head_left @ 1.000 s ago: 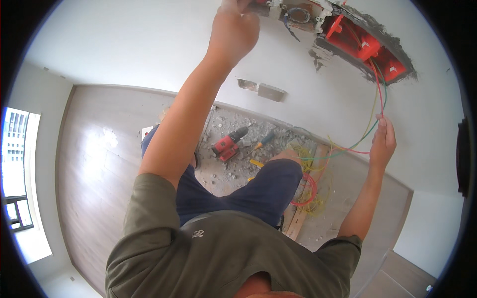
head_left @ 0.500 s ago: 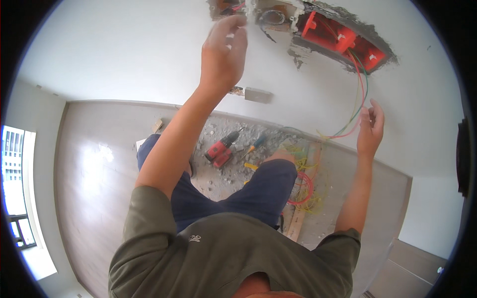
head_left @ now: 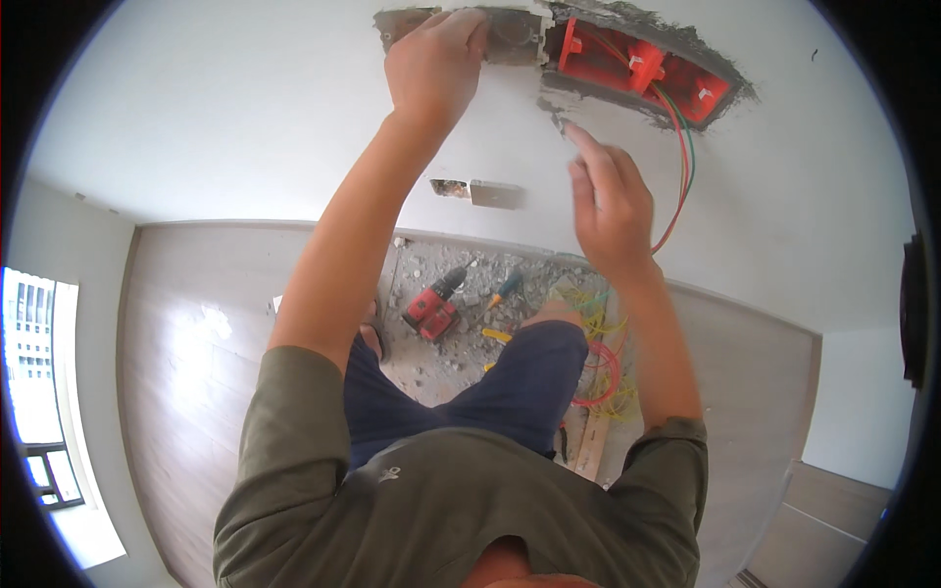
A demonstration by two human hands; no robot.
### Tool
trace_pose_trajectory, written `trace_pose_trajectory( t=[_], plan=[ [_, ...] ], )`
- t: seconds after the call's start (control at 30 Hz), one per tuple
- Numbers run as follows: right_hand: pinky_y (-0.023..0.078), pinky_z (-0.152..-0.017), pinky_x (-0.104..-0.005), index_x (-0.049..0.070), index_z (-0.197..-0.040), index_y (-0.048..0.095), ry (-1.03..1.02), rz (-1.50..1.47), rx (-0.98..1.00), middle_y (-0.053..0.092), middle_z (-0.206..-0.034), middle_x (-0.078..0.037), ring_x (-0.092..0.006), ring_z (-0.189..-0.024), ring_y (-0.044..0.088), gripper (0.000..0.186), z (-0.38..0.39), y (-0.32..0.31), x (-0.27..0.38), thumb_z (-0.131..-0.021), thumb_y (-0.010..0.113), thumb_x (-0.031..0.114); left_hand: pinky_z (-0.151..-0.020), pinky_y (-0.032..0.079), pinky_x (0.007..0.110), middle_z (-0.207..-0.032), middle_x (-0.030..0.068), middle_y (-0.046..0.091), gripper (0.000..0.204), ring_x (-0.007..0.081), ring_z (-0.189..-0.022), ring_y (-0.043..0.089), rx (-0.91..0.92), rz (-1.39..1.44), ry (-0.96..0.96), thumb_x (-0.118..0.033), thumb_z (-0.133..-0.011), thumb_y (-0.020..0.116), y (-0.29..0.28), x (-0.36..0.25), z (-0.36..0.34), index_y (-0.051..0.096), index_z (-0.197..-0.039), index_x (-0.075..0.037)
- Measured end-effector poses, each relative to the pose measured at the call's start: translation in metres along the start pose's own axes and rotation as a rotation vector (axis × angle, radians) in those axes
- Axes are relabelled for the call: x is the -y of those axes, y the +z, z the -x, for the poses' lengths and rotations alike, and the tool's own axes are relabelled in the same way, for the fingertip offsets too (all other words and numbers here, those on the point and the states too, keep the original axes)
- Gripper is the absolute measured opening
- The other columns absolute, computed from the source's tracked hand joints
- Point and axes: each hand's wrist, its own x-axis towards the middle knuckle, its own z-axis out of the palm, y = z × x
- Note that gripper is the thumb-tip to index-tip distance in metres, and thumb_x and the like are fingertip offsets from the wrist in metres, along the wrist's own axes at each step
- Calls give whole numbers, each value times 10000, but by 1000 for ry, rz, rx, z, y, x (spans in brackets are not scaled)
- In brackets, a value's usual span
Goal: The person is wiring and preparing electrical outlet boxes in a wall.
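Note:
My left hand [head_left: 436,67] is up at the old grey wall box [head_left: 515,34], its fingers curled in over the box's left part. Whatever they pinch is hidden. Lower and to the right, my right hand [head_left: 613,201] is raised in front of the wall with its index finger stretched out and thumb apart, holding nothing I can see. The fingertip is near a dark cement smear [head_left: 551,106]. Beside the grey box, a red double junction box [head_left: 637,64] sits in rough grey mortar. Red and green wires [head_left: 684,147] hang out of it, passing behind my right wrist.
A small wall cut-out with a grey cover [head_left: 497,194] lies below. On the rubble-strewn floor are a red and black cordless drill [head_left: 436,304], a screwdriver [head_left: 505,286], a red wire coil [head_left: 603,372] and tangled yellow wire [head_left: 618,397]. My knees are spread beneath.
My right hand has moved left from beside the hanging wires to below the boxes. My left hand has gone up slightly to the grey box. The view has shifted a little.

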Motion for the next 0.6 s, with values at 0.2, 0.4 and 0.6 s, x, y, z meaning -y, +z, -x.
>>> trace_pose_trajectory(
  t=[0.2,0.4,0.6],
  plan=[
    [531,-579,-473,96,-1368,471,91,163,222,666,-688,-164,-379,-614,657,456,-61,42,12,-918,530,142,-537,480,405,-728,44,653,41,285,-662,635,58,-131,113,-150,-800,596,6,10,-5,596,-762,-134],
    [553,-657,-496,84,-1393,452,188,314,484,692,-770,-220,-396,-711,691,521,-94,59,16,-872,461,73,-570,507,432,-746,87,678,67,319,-674,659,254,-230,63,-149,-836,560,-1,2,-5,595,-879,-112],
    [551,-704,-508,102,-1405,452,201,284,483,698,-827,-229,-400,-770,694,545,-97,60,20,-861,456,71,-633,528,465,-800,152,704,362,359,-711,678,680,-285,-124,-149,-876,507,-31,-18,5,506,-1236,-112]
  ],
)
